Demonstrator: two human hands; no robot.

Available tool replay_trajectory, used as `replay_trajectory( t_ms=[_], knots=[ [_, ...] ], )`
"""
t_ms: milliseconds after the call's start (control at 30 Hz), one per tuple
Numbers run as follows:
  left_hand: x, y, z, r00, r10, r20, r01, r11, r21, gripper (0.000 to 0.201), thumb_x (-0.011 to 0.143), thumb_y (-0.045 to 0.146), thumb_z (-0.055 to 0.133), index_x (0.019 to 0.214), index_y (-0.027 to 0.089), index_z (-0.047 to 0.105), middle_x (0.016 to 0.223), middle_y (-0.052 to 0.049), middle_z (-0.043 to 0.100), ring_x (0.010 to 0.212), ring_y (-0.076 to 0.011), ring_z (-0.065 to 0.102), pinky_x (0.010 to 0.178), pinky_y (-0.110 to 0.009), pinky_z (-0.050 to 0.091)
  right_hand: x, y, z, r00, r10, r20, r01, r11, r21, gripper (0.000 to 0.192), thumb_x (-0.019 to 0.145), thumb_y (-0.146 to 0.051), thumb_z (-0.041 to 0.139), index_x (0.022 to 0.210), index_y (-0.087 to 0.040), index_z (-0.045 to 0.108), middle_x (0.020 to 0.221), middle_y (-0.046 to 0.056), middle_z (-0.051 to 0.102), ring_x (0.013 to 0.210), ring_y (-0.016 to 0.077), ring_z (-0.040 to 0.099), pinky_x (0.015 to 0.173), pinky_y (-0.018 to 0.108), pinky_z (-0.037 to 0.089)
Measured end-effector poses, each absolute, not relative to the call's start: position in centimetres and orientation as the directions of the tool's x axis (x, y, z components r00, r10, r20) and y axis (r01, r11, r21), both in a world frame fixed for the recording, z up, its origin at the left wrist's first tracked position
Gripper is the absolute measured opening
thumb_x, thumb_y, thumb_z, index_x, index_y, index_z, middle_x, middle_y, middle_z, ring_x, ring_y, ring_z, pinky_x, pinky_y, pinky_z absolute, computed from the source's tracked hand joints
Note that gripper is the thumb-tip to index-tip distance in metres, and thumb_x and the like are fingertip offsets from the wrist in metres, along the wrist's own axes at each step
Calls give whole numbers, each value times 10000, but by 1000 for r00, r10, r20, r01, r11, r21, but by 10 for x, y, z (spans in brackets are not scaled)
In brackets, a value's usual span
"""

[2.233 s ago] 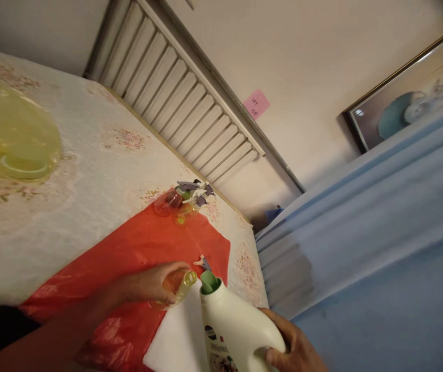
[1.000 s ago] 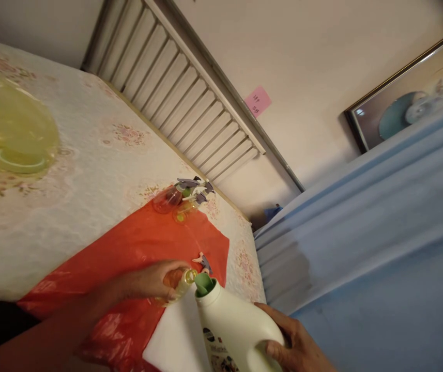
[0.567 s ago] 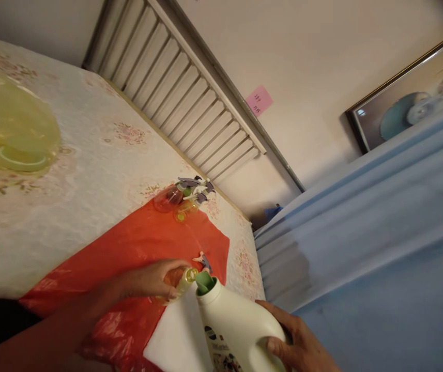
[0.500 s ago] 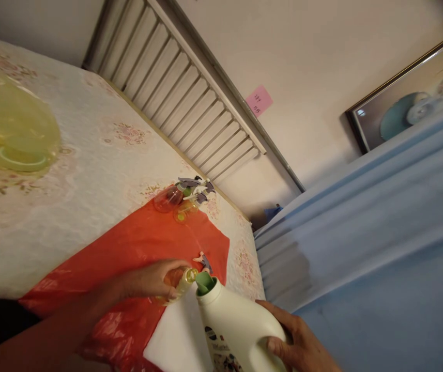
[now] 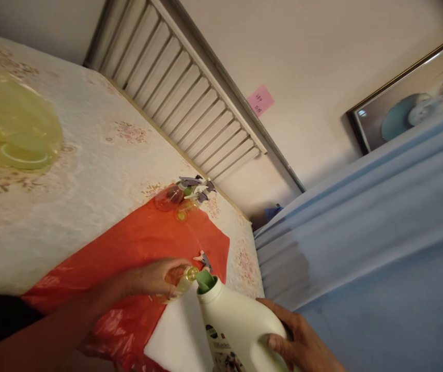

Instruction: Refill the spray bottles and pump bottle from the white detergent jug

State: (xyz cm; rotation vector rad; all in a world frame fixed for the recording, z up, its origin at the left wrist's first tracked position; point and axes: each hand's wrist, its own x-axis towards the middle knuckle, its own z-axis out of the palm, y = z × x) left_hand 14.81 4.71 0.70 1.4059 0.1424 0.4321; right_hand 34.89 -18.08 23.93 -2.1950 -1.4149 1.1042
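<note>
While in separate grips, one bottle in the left hand, one jug in the right hand.

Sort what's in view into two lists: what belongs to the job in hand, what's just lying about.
In the job: small bottle in the left hand; cream jug in the right hand; likely the loose spray head, spray bottles and red sheet.

Seemingly just about: translucent yellow item, pink note, framed picture.

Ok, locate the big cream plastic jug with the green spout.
The jug is bottom-centre in the head view, in the right hand, its spout beside the clear yellowish bottle in the left hand.
</note>
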Motion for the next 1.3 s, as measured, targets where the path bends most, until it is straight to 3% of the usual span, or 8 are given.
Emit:
replay_trajectory(
  t_ms=[100, 300, 600, 767, 1033, 1300],
  knots=[
    [148, 47, 7, 907, 395, 143, -201, 110, 973, 655, 623, 153, 672, 1269, 242, 607, 1034, -25, 750, 1006, -266, 678, 763, -305, 531, 348, -181, 241, 195, 875, -443, 646, -454, -614, 685, 750, -680, 676, 1263, -228, 634, 914, 29, 616, 668, 132, 481, 447, 178, 329],
    [145, 49, 13, 918, 381, 110, -155, 91, 984, 694, 627, 168, 687, 1309, 228, 575, 1272, -60, 688, 1131, -298, 643, 842, -323, 538, 347, -181, 242, 207, 869, -449, 652, -465, -599, 680, 749, -693, 663, 1242, -225, 641, 928, 34, 620, 681, 137, 487, 447, 175, 328],
    [147, 49, 9, 929, 350, 121, -173, 120, 978, 664, 643, 188, 673, 1300, 217, 580, 1138, -66, 734, 1035, -305, 681, 776, -346, 548, 348, -180, 242, 227, 858, -461, 682, -478, -553, 739, 740, -724, 646, 1268, -208, 620, 850, 24, 611, 638, 129, 491, 434, 168, 338],
    [147, 50, 10, 918, 369, 146, -181, 61, 982, 650, 614, 147, 682, 1257, 219, 613, 1199, -66, 720, 1149, -317, 634, 856, -345, 534, 352, -181, 241, 222, 863, -454, 690, -468, -552, 738, 753, -713, 645, 1294, -213, 604, 847, 19, 607, 632, 128, 498, 422, 163, 353],
    [147, 49, 10, 921, 373, 116, -161, 92, 983, 672, 626, 158, 690, 1286, 222, 587, 1209, -54, 718, 1105, -299, 662, 845, -332, 539, 350, -183, 241, 234, 861, -451, 692, -474, -545, 730, 771, -692, 646, 1315, -208, 592, 864, 25, 614, 643, 130, 502, 430, 165, 367],
    [146, 50, 13, 913, 384, 138, -157, 18, 987, 636, 623, 172, 685, 1253, 226, 619, 1259, -62, 701, 1180, -319, 622, 918, -358, 525, 352, -182, 243, 242, 858, -453, 704, -477, -527, 739, 765, -707, 637, 1321, -224, 590, 875, 25, 623, 626, 126, 498, 436, 175, 365]
  ],
)
